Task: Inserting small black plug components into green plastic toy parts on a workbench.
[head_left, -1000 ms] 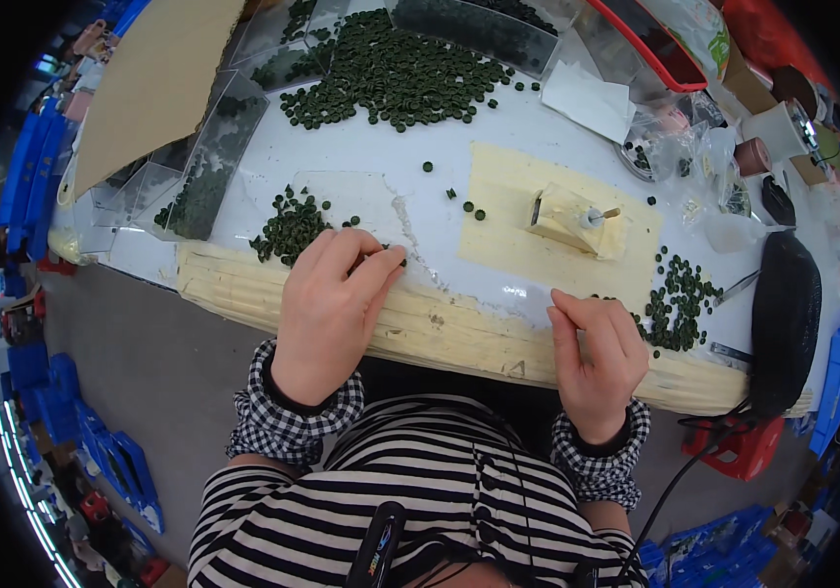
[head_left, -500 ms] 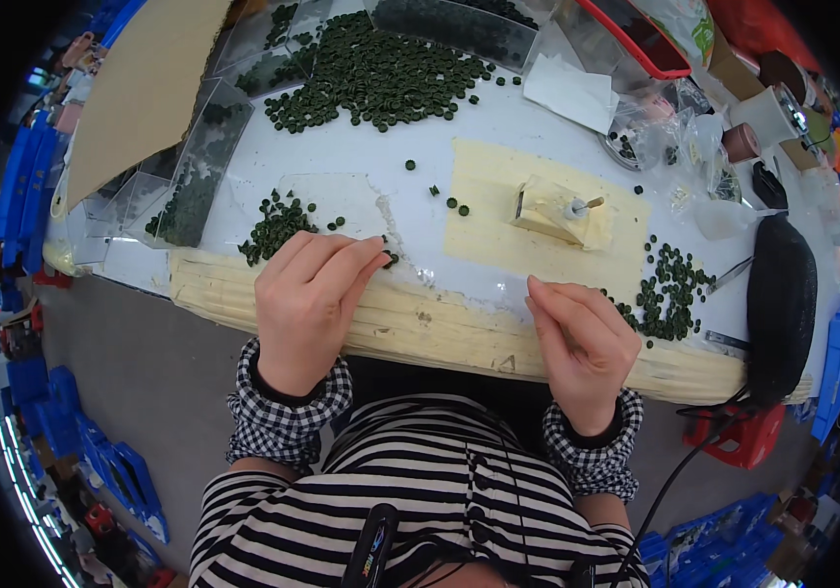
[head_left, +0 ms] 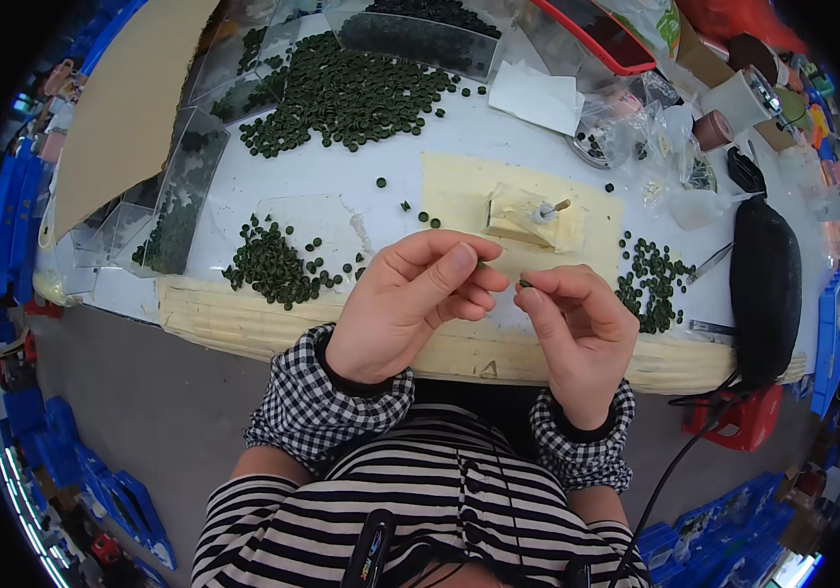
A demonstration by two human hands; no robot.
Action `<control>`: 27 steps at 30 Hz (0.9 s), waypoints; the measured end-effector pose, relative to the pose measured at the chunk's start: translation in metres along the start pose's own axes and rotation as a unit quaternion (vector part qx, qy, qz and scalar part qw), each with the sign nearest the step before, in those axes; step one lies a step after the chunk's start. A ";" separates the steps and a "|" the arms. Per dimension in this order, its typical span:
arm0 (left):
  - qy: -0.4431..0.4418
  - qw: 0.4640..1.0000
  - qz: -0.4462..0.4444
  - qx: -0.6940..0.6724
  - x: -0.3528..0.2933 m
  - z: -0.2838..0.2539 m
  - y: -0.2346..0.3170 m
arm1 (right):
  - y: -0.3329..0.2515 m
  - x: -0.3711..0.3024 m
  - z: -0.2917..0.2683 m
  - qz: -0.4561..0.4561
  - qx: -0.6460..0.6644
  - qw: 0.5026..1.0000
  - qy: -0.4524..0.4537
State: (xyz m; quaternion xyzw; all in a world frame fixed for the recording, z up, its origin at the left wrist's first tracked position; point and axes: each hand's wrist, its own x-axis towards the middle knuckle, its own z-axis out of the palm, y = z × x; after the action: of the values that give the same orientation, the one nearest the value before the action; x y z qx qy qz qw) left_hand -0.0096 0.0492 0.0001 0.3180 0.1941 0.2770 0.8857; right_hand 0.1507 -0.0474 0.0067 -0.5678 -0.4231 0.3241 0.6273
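My left hand (head_left: 410, 299) pinches a small dark green round piece (head_left: 480, 265) between thumb and fingertips, over the table's near edge. Close beside it, my right hand (head_left: 585, 328) holds another small green piece (head_left: 525, 283) at its fingertips. The two pieces are a short way apart. A small pile of such green pieces (head_left: 278, 267) lies left of my left hand, and a scattered group of green pieces (head_left: 653, 279) lies right of my right hand. Beyond my hands, a tape-covered block (head_left: 528, 220) with a short upright pin sits on a yellow sheet (head_left: 449, 181).
A large heap of green pieces (head_left: 351, 93) lies at the back, among clear plastic trays (head_left: 190, 186) and cardboard (head_left: 131, 118). Toward the right are folded white paper (head_left: 535, 96), a red-edged phone (head_left: 601, 34), plastic bags, tweezers (head_left: 708, 263) and a black oblong pouch (head_left: 765, 289).
My left hand has moved right from the small pile, bringing a green piece up close to my right hand. My right hand has turned slightly, showing the piece at its fingertips.
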 end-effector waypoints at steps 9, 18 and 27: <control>0.040 0.993 0.015 0.108 0.000 0.003 -0.005 | 0.009 0.003 0.003 -0.008 0.002 1.000 -0.003; 0.033 0.996 0.048 0.064 0.001 0.001 -0.009 | 0.012 0.003 0.003 -0.011 0.015 1.000 -0.014; 0.056 0.994 0.052 0.083 0.000 0.003 -0.009 | 0.011 0.001 0.000 0.050 0.077 0.995 -0.032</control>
State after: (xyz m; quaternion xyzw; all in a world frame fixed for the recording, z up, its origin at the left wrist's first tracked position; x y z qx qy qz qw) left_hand -0.0050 0.0421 -0.0034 0.3840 0.2490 0.3227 0.8285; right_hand 0.1516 -0.0450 -0.0040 -0.5276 -0.3882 0.4046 0.6381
